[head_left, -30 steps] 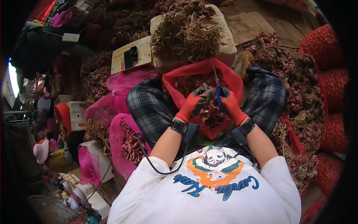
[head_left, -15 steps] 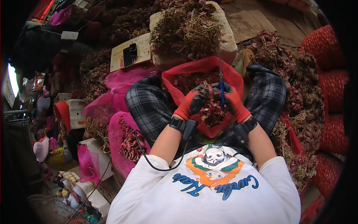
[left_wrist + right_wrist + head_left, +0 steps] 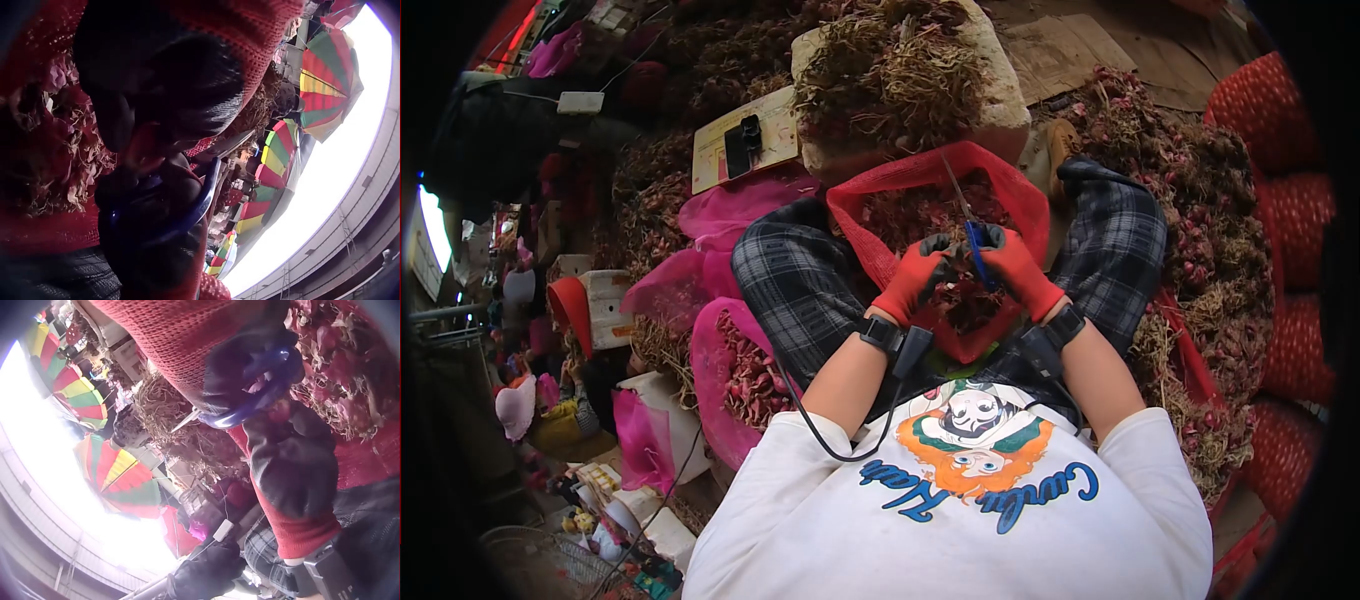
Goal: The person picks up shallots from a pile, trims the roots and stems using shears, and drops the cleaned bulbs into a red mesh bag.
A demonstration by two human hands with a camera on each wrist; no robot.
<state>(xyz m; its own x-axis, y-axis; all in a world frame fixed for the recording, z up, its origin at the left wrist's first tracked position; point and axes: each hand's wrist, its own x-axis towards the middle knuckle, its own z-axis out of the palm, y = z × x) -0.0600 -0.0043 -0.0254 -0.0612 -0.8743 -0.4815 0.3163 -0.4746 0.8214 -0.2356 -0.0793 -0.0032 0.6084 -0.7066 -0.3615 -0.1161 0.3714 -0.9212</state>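
Note:
Both gloved hands are close together over an open red mesh bag point(image 3: 855, 215) of reddish bulbs and dry skins. Blue-handled scissors point(image 3: 977, 250) are gripped by the right hand point(image 3: 1018, 270), blades pointing up and slightly left in the head view. The left hand point(image 3: 915, 275) has curled fingers; in the right wrist view the left hand point(image 3: 294, 459) pinches a small reddish bulb point(image 3: 279, 411) just beside the blue handle point(image 3: 240, 412). Fingers partly hide this bulb point(image 3: 147, 147) in the left wrist view.
A pale block point(image 3: 1005, 100) heaped with dried stems point(image 3: 920, 75) stands beyond the bag. Pink mesh with bulbs point(image 3: 750, 385) lies at left, beside a board holding a dark phone point(image 3: 738, 150). Bulb piles point(image 3: 1200, 260) and full red sacks point(image 3: 1295, 230) line the right.
The scissors have tilted from nearly upright to leaning left at their tips. The hands have moved slightly apart, and the whole head view has shifted a little.

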